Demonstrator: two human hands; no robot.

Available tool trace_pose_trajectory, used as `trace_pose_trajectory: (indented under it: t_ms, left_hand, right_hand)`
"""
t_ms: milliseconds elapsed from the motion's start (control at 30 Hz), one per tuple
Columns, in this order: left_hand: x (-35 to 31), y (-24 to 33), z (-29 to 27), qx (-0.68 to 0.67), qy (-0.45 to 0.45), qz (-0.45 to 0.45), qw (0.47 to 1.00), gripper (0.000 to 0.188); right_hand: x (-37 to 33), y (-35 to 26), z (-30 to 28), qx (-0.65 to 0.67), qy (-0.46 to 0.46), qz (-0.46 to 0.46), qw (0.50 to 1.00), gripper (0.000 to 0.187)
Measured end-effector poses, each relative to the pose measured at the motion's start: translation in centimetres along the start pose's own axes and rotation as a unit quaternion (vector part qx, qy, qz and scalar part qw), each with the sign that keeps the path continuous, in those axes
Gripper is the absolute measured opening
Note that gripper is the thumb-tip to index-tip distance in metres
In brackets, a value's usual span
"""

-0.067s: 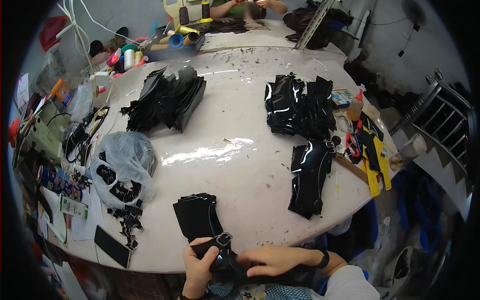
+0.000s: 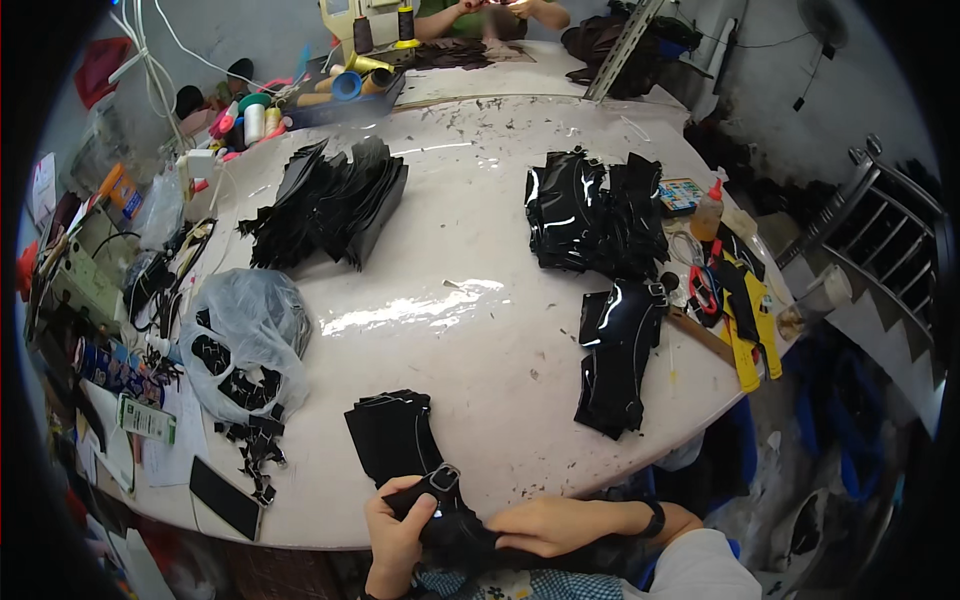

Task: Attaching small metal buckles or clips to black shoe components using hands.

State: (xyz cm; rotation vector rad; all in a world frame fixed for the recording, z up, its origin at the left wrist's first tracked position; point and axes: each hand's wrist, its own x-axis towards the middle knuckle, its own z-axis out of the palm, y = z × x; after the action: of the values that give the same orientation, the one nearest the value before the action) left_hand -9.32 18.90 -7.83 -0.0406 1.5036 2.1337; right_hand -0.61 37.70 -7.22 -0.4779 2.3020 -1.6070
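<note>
At the table's near edge, my left hand (image 2: 397, 525) grips a shiny black leather piece (image 2: 458, 527), thumb on top beside its silver buckle (image 2: 444, 477). My right hand (image 2: 545, 524) is closed on the right part of the same piece, with its fingertips pressed together against the black material. Much of that right part lies hidden under my right hand and forearm. Just beyond my left hand lies a small stack of matte black pieces (image 2: 392, 435).
Black pieces form a fanned pile (image 2: 325, 205) at far left and shiny stacks (image 2: 595, 210) at right. A plastic bag (image 2: 245, 340) and phone (image 2: 226, 497) lie left. Yellow-handled scissors (image 2: 745, 320) and a bottle (image 2: 708, 212) sit right. Another person's hands (image 2: 505, 8) are across the table.
My right hand's fingers have drawn together onto the black leather piece and moved slightly right. My left hand keeps its hold. The whole view has shifted slightly.
</note>
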Motion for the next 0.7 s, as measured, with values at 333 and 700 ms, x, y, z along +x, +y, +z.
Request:
trace_pose_trajectory:
  t_ms: [333,700]
  left_hand:
    - [0.9,1.6,-5.0,0.074,-0.099,-0.007,0.992,0.022]
    - [3.5,5.0,-11.1,0.524,0.08,0.296,0.794,0.027]
  right_hand:
    - [-7.8,8.9,-13.0,-0.003,0.596,0.138,0.791,0.033]
    - [-9.8,8.8,-12.1,-0.313,0.66,0.178,0.659,0.028]
